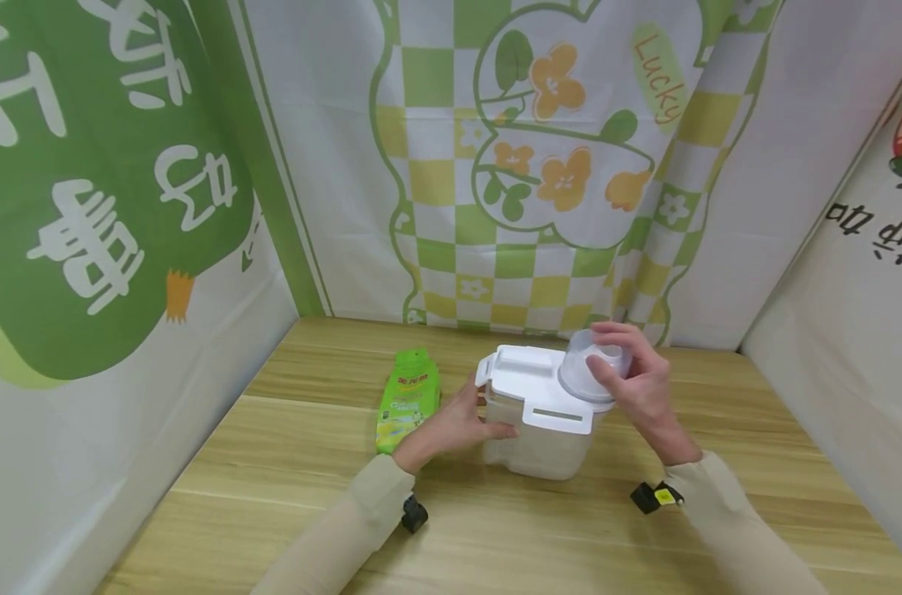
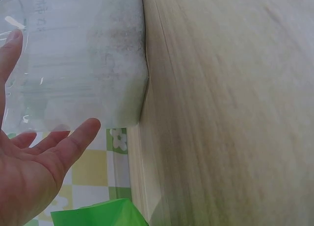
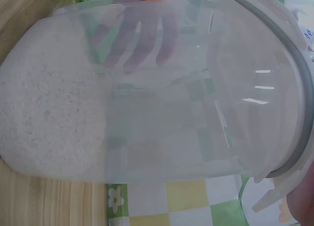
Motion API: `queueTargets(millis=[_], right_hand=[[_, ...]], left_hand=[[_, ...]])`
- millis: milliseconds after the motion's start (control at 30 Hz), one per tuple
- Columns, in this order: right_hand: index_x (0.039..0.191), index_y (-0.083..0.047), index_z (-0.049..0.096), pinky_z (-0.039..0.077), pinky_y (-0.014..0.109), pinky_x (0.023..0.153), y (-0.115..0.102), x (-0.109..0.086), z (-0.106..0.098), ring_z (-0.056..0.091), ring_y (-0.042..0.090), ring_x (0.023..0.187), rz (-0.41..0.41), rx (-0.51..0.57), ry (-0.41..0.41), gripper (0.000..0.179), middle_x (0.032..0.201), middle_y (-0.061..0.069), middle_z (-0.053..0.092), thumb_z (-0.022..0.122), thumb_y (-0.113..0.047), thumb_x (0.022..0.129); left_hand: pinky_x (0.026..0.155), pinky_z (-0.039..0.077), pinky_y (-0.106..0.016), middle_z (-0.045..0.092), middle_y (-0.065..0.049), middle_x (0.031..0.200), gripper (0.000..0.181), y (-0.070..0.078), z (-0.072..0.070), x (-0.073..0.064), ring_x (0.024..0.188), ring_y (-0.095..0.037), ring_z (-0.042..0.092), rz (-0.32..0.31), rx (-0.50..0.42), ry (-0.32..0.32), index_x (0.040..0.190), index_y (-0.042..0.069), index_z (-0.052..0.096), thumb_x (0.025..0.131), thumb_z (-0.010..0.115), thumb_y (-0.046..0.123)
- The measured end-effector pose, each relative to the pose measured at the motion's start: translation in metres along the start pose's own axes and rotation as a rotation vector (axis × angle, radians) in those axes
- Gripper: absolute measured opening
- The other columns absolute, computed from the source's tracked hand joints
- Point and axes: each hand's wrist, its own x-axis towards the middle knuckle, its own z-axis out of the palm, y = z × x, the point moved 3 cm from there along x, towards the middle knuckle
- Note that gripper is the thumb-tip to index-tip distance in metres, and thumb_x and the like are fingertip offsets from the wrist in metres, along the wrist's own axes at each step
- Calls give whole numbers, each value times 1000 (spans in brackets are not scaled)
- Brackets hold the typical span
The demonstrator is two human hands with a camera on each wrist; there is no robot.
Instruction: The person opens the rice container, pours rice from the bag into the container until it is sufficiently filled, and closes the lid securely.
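A clear plastic storage container (image 1: 536, 450) with a white lid (image 1: 521, 382) stands upright on the wooden table. White grains that look like rice (image 3: 51, 106) fill its lower part, seen through the wall in the right wrist view. My left hand (image 1: 456, 426) holds the container's left side, thumb on the near face and fingers on the far one. At the lid's right end sits a clear measuring cup (image 1: 583, 376). My right hand (image 1: 639, 376) grips this cup from the right, thumb in front and fingers behind its top.
A bright green packet (image 1: 408, 398) lies on the table (image 1: 287, 471) just left of the container, close to my left hand. Behind the table hangs a checked, flower-printed curtain (image 1: 436, 182). Printed cloth walls (image 1: 830, 330) close in both sides.
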Motion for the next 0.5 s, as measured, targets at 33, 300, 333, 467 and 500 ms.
queueTargets(millis=[33, 300, 333, 467, 500], right_hand=[[102, 19, 60, 52, 18, 94, 0, 0, 1, 59, 21, 119, -3, 4, -1, 30, 119, 23, 62, 64, 21, 72], [101, 17, 61, 53, 17, 90, 1, -3, 7, 58, 20, 117, -14, -31, -11, 30, 116, 31, 59, 66, 20, 72], [101, 16, 61, 53, 17, 90, 1, -4, 7, 59, 20, 116, -18, -38, -12, 30, 116, 31, 59, 66, 20, 71], [100, 15, 62, 53, 16, 88, 3, -5, 9, 59, 19, 115, -36, -56, -17, 31, 115, 33, 58, 67, 20, 69], [100, 15, 62, 53, 16, 88, 3, -5, 9, 59, 19, 115, -42, -62, -17, 31, 115, 32, 59, 67, 20, 69]], left_hand=[[85, 57, -27, 46, -5, 140, 101, 0, 0, 0, 122, -28, 57, 4, 2, -3, 151, 36, 13, 79, 83, 27], [86, 56, -26, 47, -2, 140, 98, -1, 0, 0, 123, -27, 57, -1, 19, -1, 150, 36, 16, 79, 83, 28], [86, 56, -26, 47, -1, 140, 97, -1, 0, 0, 123, -26, 56, -1, 18, -1, 150, 35, 16, 80, 83, 28], [86, 56, -26, 46, 3, 140, 93, -3, 0, 1, 124, -24, 55, -5, 18, -2, 149, 35, 20, 80, 82, 31], [87, 56, -26, 45, 4, 141, 93, -3, 0, 1, 124, -24, 55, -6, 21, -2, 149, 35, 20, 80, 82, 31]])
